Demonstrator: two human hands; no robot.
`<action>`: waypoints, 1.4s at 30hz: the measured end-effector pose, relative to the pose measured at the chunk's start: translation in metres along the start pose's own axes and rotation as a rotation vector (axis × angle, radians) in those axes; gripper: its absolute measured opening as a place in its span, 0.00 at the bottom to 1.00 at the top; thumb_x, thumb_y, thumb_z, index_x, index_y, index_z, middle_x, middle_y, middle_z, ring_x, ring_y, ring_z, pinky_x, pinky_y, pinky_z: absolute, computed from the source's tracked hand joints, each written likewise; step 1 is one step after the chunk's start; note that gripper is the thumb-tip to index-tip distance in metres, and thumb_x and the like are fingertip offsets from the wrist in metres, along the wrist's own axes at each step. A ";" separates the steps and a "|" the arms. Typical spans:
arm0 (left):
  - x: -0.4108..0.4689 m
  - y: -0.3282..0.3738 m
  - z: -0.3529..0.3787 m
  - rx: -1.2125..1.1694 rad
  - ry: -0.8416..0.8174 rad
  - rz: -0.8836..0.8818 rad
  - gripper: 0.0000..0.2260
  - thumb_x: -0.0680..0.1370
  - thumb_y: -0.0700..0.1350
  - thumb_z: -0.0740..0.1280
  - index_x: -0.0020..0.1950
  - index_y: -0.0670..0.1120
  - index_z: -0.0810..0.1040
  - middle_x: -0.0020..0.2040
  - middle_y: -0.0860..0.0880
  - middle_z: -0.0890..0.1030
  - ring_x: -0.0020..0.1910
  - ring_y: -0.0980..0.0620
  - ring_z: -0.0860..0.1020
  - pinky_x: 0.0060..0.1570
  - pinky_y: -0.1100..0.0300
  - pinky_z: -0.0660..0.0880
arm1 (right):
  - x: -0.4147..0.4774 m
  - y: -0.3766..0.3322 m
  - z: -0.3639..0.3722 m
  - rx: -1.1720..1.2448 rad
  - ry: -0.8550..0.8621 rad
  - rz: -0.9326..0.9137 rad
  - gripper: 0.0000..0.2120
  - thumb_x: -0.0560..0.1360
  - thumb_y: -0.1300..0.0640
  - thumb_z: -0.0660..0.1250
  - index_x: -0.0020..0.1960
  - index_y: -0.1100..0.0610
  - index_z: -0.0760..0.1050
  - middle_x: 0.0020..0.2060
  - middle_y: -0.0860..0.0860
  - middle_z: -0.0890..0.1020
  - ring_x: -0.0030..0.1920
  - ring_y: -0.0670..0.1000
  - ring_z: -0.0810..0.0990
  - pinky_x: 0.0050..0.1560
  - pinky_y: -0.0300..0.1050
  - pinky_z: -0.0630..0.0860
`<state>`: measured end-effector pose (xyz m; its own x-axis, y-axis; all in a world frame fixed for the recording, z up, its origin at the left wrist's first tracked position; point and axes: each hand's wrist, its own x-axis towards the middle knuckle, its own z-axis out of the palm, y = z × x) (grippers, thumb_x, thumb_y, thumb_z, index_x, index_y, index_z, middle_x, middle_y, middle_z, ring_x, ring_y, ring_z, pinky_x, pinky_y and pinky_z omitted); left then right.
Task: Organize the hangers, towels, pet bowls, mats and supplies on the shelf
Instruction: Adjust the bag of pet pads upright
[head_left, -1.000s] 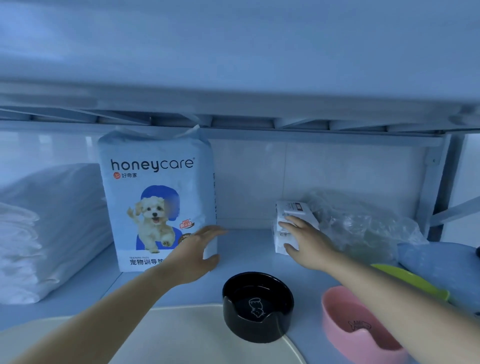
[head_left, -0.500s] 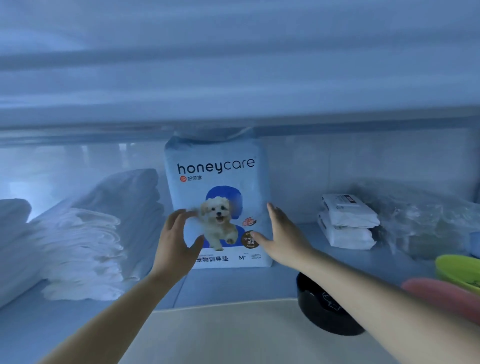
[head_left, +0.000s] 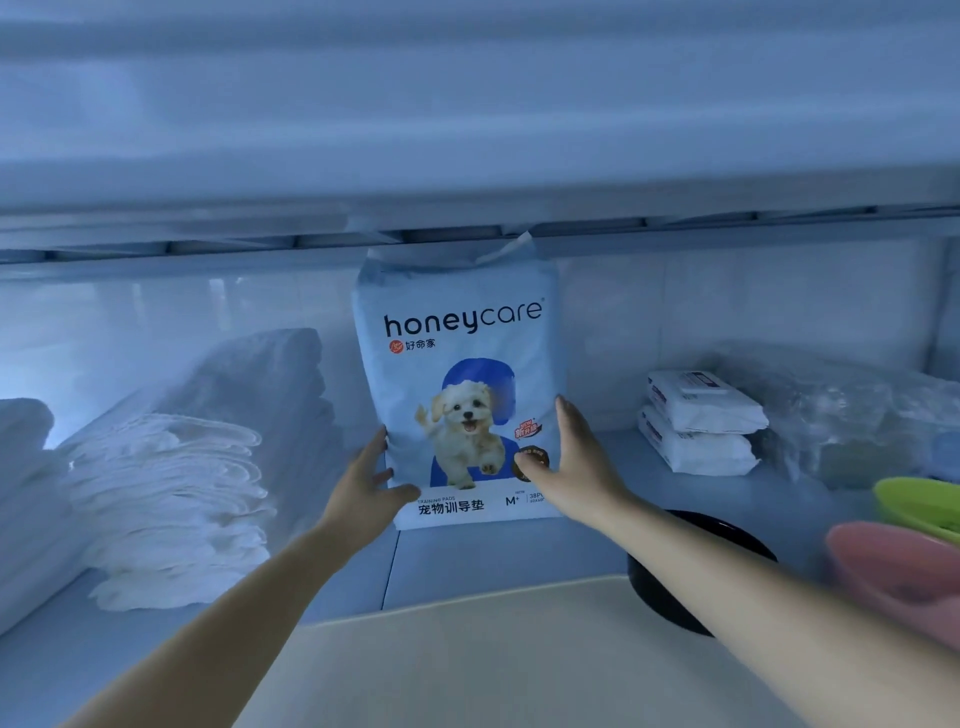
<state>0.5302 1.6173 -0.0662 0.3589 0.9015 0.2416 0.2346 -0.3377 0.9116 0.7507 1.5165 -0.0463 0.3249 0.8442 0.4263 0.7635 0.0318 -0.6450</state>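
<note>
blue pack (head_left: 457, 332) between left grip (head_left: 363, 483), right grip (head_left: 576, 467)

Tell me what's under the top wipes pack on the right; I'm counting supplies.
A second wipes pack lies directly under the top wipes pack, resting on the shelf. Anything behind the pair is hidden by them.

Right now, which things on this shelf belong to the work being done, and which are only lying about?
In use: pad pack, standing upright; left hand and right hand, pressing its two sides.

Lying about: folded towels, wipe packs, plastic bag, black bowl, pink bowl, green bowl, mat.
</note>
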 end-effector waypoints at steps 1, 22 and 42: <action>0.002 0.000 0.002 -0.007 -0.011 0.001 0.37 0.70 0.38 0.70 0.74 0.57 0.58 0.70 0.55 0.66 0.65 0.50 0.72 0.53 0.58 0.69 | 0.001 0.001 0.000 0.025 0.017 0.013 0.41 0.75 0.48 0.64 0.77 0.56 0.43 0.76 0.49 0.50 0.75 0.48 0.53 0.71 0.41 0.55; 0.050 0.034 0.126 -0.055 -0.211 0.013 0.40 0.73 0.32 0.65 0.76 0.58 0.49 0.71 0.56 0.59 0.72 0.52 0.63 0.49 0.61 0.67 | 0.029 0.101 -0.082 -0.053 0.008 0.130 0.41 0.75 0.50 0.65 0.77 0.48 0.41 0.77 0.45 0.46 0.76 0.45 0.49 0.69 0.38 0.53; 0.027 -0.026 0.144 0.692 -0.224 0.433 0.35 0.67 0.65 0.43 0.75 0.59 0.54 0.75 0.60 0.54 0.72 0.57 0.59 0.66 0.63 0.63 | 0.026 0.089 -0.072 -0.633 -0.369 -0.127 0.25 0.81 0.42 0.44 0.75 0.48 0.57 0.76 0.43 0.42 0.76 0.47 0.46 0.72 0.48 0.58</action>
<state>0.6642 1.6111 -0.1316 0.6979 0.6040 0.3848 0.5090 -0.7963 0.3268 0.8670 1.5024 -0.0469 0.0897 0.9829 0.1609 0.9944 -0.0795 -0.0689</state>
